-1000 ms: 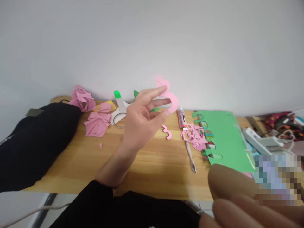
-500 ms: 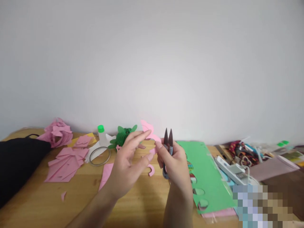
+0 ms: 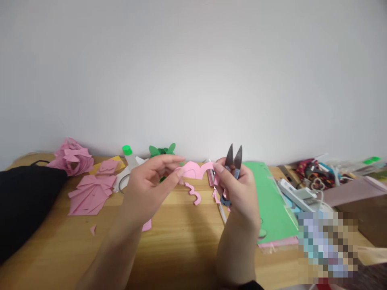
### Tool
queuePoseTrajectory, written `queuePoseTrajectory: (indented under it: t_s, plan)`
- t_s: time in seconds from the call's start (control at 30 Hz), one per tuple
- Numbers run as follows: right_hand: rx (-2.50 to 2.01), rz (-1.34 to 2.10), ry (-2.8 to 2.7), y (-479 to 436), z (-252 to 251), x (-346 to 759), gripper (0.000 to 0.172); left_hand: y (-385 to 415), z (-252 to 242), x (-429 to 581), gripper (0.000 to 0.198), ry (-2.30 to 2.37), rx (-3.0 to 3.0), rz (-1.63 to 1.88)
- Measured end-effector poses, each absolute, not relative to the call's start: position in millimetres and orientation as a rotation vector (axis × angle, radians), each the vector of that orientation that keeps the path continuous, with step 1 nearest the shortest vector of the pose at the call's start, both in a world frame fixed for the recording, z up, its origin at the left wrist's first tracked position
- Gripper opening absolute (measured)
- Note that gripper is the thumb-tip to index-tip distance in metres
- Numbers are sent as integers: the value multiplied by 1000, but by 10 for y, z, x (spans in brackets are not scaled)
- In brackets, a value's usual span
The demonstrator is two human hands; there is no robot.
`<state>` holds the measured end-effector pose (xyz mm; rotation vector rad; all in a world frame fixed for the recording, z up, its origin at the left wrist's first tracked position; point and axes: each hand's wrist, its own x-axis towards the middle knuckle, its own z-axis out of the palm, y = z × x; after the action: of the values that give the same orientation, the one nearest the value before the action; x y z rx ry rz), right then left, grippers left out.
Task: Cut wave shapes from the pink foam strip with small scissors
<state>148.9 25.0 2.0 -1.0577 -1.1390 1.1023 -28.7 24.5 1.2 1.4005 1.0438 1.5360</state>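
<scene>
Between my hands a curved pink paper cutout (image 3: 192, 170) is held up above the wooden table. My left hand (image 3: 152, 183) pinches its left end between thumb and fingers. The thumb of my right hand (image 3: 237, 185) presses on the paper's right end. That same hand also keeps a pair of dark-bladed scissors (image 3: 234, 159) against the palm, blades pointing up and slightly apart. Below the cutout, a wavy pink paper scrap (image 3: 193, 194) lies on the table (image 3: 178, 237).
On the left are folded pink paper pieces (image 3: 93, 193), a crumpled pink paper bundle (image 3: 71, 157), a green-capped glue stick (image 3: 127, 155) and a black bag (image 3: 27, 205). A green paper shape (image 3: 162, 150) stands behind. Right are green sheets (image 3: 276, 217) and a white power strip (image 3: 298, 197).
The pink cutout has been turned level and stretched between both hands. My right hand has moved right with the scissors, while my left hand has shifted left and closed on the paper.
</scene>
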Motion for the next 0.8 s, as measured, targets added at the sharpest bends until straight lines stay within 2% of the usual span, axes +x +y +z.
queuePoseTrajectory:
  t_s: [0.1,0.17,0.27,0.4,0.5,0.63,0.8]
  plan:
    - [-1075,954,-1015,283,3,1468,29,246,6,-299,9,1036,1358,1529]
    - [-1034,879,-952,286,0,1449,39,261,-8,-307,10,1052,1280,1568]
    - [-948,835,-1057,230,-3,1424,46,303,-35,-324,14,995,1141,1572]
    - [-982,863,-1432,121,-22,1409,45,345,-46,-327,11,754,845,1512]
    - [-1026,903,-1665,85,-40,1394,36,341,-32,-309,10,646,703,1491]
    - [-1028,1004,-1752,69,-62,1359,28,313,0,-286,10,588,657,1470]
    - [-1008,1061,-1817,67,-60,1342,27,305,35,-273,7,500,548,1448]
